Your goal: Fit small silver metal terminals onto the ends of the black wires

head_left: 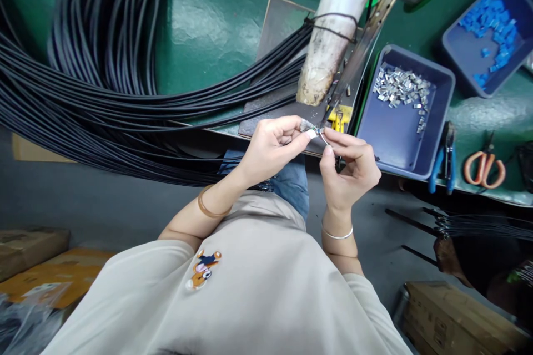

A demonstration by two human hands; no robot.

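Observation:
My left hand point(272, 147) is closed in a pinch on a small metal clip point(308, 126) at the front edge of the green bench. My right hand point(350, 169) pinches a thin wire end point(323, 137) that meets the clip; the two fingertips almost touch. Just beyond them stands a yellow fixture point(339, 117) at the foot of a wrapped machine column point(333, 33). A thick bundle of black cables point(125, 105) sweeps from the left across the bench toward the column and my lap.
A blue tray point(400, 138) with several metal clips sits right of my hands; a second blue tray point(470, 55) holds blue plastic parts. Blue-handled pliers point(443, 158) and orange scissors point(485, 169) lie by the bench edge. Cardboard boxes point(453, 319) stand on the floor.

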